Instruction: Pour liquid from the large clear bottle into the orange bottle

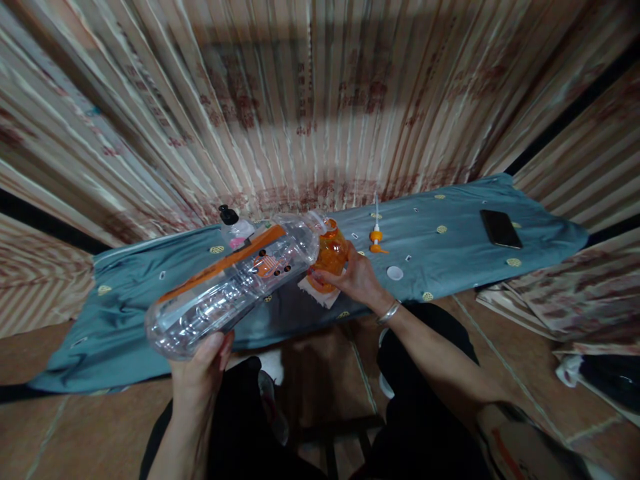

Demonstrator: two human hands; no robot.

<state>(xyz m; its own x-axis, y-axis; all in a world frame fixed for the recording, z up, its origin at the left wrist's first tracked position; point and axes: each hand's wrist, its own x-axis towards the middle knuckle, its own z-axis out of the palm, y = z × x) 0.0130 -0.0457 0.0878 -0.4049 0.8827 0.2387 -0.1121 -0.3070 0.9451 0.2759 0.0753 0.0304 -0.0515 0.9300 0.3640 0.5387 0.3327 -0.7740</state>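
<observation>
Left fingers point(212, 345) holding the tilted clear bottle point(235, 280) near its base, right fingers point(327, 278) clasped around the orange bottle point(334, 250), mouths close together.

Clear bottle point(237, 287), tilted toward open orange bottle point(332, 252)

dim, clear bottle point(235, 291) glinting, edges stretched

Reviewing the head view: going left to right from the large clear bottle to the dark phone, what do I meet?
Large clear bottle, orange bottle, orange pump top, white disc, dark phone.
</observation>
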